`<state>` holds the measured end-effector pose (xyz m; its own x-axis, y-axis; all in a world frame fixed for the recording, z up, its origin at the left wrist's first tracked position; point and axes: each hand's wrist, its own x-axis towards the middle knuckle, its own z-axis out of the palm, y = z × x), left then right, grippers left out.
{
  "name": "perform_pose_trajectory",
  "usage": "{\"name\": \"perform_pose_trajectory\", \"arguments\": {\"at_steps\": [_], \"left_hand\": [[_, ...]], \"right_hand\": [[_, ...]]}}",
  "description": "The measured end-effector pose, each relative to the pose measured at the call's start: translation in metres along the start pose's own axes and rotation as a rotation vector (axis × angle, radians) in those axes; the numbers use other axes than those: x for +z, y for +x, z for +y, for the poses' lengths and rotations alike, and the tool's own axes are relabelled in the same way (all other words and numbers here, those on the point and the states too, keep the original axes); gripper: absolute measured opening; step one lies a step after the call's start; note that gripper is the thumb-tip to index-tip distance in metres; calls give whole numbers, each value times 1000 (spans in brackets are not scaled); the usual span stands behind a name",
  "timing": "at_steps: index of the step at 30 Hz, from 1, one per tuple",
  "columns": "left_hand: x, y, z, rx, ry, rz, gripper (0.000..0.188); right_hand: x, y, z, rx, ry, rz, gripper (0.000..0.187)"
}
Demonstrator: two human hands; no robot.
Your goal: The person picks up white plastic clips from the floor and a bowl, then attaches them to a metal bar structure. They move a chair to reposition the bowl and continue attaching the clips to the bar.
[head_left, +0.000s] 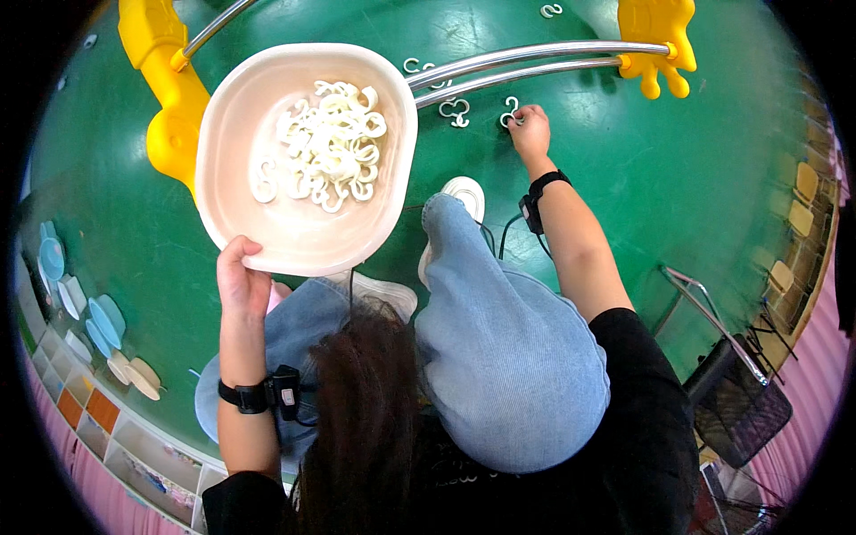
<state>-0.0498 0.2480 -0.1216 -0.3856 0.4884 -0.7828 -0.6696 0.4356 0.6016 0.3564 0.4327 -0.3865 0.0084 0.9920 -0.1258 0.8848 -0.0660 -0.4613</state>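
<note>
My left hand (242, 278) grips the near rim of a pale pinkish-white plastic basin (234, 209), thumb over the edge. A heap of white S-shaped plastic hooks (330, 147) lies inside the basin. Down at the green floor, my right hand (531, 134) pinches a white S-hook (511, 107); its fingertips are partly hidden. Just left of that hand lie more loose hooks (455, 112) on the floor. Another few hooks (413, 66) show behind the metal rails, and one hook (552, 11) lies farther off.
Two curved metal rails (544, 55) run from behind the basin to a yellow hand-shaped plastic end (658, 45). A yellow upright (169, 134) stands left of the basin. Blue basins (105, 319) and white shelving (147, 455) sit far left; a black folding chair (738, 401) stands right.
</note>
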Motion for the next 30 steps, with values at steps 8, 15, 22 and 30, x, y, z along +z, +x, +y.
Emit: {"name": "perform_pose_trajectory", "arguments": {"at_steps": [8, 15, 22, 30], "left_hand": [[4, -2, 3, -41, 42, 4, 51], [7, -4, 0, -30, 21, 22, 49], [9, -2, 1, -32, 36, 3, 44], [7, 0, -3, -14, 35, 15, 47]], "right_hand": [[-27, -14, -37, -1, 303, 108, 15], [-159, -32, -199, -647, 822, 231, 17], [-151, -38, -291, -1241, 517, -250, 16], [-132, -56, -276, -1216, 301, -254, 21]]}}
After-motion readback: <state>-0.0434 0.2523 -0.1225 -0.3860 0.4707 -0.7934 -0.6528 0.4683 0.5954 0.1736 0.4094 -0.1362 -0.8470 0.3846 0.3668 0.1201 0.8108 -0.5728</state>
